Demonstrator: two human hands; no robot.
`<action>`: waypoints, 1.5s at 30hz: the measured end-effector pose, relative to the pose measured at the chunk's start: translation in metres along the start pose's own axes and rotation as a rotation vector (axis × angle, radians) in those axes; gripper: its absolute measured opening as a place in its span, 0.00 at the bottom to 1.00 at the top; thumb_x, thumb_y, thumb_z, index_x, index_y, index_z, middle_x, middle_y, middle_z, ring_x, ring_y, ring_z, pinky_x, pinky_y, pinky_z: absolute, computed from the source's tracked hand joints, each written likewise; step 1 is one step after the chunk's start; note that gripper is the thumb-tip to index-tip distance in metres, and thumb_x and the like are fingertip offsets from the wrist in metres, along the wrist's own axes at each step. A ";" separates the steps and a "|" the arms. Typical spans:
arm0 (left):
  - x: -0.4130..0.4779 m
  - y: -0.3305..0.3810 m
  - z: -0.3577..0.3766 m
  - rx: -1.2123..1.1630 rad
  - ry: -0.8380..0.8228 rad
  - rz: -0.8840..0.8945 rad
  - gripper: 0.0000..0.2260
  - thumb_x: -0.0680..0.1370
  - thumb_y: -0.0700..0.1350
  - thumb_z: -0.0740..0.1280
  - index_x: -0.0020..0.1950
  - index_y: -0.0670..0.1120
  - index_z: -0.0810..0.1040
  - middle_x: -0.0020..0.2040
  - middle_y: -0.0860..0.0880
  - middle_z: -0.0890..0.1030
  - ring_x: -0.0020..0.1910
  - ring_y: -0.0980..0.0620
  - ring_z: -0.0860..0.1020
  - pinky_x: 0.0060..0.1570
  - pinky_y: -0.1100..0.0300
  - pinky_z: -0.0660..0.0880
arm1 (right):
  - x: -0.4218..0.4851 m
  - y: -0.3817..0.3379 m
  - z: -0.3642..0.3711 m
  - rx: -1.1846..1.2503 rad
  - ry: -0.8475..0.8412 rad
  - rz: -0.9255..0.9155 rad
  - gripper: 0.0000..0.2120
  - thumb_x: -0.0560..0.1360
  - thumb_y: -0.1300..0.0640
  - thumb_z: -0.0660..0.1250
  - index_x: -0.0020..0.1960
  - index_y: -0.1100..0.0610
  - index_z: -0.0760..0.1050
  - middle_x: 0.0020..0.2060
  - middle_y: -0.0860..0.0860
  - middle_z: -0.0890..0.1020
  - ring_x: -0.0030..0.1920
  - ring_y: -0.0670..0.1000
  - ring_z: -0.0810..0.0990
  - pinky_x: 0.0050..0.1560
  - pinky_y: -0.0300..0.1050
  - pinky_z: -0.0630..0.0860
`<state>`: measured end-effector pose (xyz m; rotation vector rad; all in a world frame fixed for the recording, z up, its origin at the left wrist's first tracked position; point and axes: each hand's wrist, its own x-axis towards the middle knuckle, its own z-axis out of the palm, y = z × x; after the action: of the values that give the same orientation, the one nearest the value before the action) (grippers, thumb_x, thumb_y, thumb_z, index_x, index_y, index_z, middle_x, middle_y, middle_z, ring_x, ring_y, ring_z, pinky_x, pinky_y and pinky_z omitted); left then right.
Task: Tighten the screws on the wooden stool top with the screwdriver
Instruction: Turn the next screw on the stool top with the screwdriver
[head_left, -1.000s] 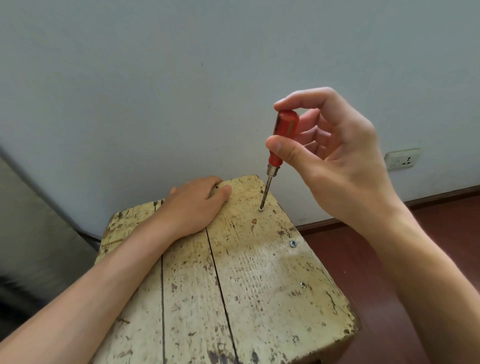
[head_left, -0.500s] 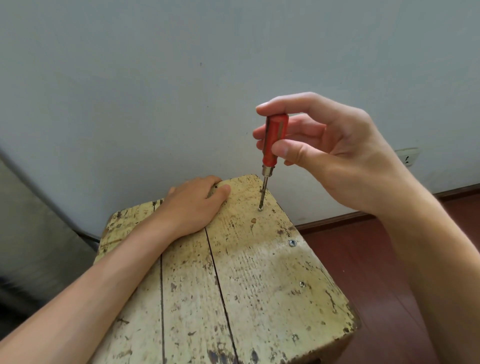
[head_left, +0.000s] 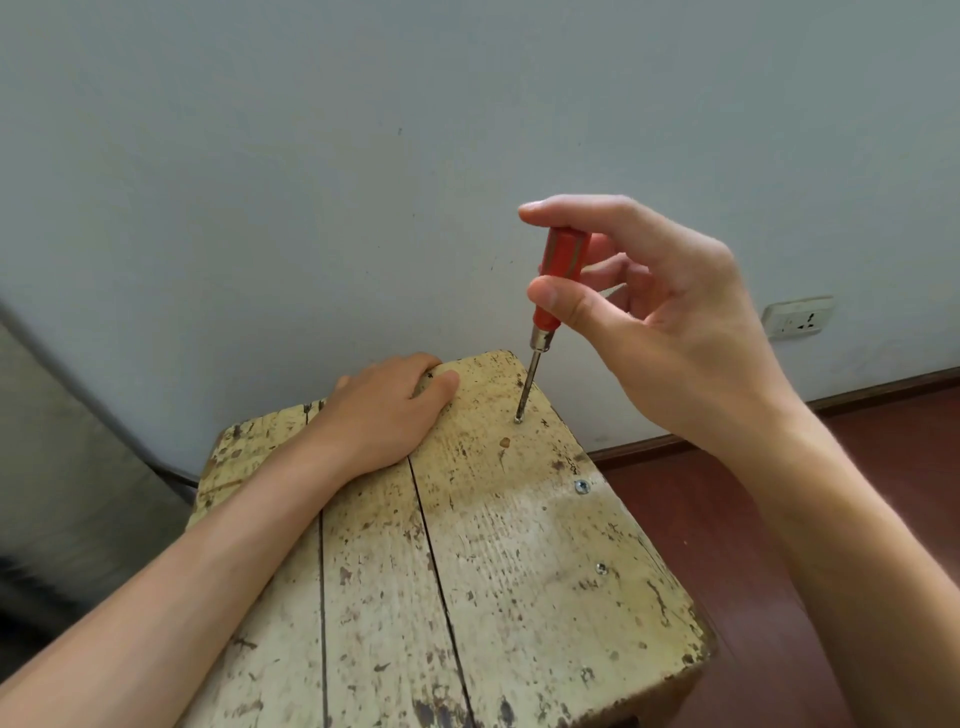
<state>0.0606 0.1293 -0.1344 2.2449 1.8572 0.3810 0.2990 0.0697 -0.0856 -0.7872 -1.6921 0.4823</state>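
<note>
Head view: right hand (head_left: 670, 322) pinching the red screwdriver (head_left: 563, 254) by its handle between thumb and fingers, shaft slightly tilted, tip set in a screw (head_left: 518, 419) near the far right corner of the wooden stool top (head_left: 519, 545). Left hand (head_left: 384, 410) palm down on the top, fingers hooked over its far edge. Two more screws (head_left: 582, 486) along the right edge, nearer.

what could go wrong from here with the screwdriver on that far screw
1. The right hand pinches the screwdriver with fingertips only, and its shaft leans. The tip could slip out of the far screw and gouge the stool top.
2. The left hand rests close beside that screw, thumb nearest. A slip that way might jab it.
</note>
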 end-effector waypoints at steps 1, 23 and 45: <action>0.000 0.000 0.000 -0.002 0.000 -0.002 0.19 0.83 0.63 0.51 0.64 0.56 0.75 0.58 0.55 0.79 0.60 0.50 0.76 0.66 0.42 0.67 | 0.000 0.001 -0.003 0.008 -0.035 -0.015 0.19 0.82 0.61 0.73 0.67 0.44 0.79 0.50 0.46 0.85 0.53 0.50 0.88 0.52 0.59 0.84; 0.002 -0.002 0.001 -0.006 0.003 0.011 0.19 0.83 0.63 0.51 0.63 0.56 0.75 0.55 0.56 0.80 0.57 0.50 0.77 0.65 0.42 0.69 | 0.005 0.001 0.008 0.061 0.059 -0.068 0.14 0.77 0.61 0.79 0.61 0.55 0.82 0.44 0.50 0.88 0.41 0.51 0.90 0.44 0.66 0.80; 0.003 -0.006 0.003 0.005 -0.001 0.010 0.22 0.83 0.65 0.50 0.67 0.56 0.74 0.59 0.56 0.79 0.61 0.50 0.76 0.67 0.42 0.67 | 0.008 0.008 -0.005 0.167 -0.029 -0.032 0.15 0.79 0.67 0.75 0.62 0.57 0.79 0.46 0.57 0.86 0.45 0.53 0.89 0.54 0.57 0.86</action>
<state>0.0567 0.1338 -0.1392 2.2578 1.8491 0.3774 0.3045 0.0807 -0.0849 -0.6337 -1.6645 0.6065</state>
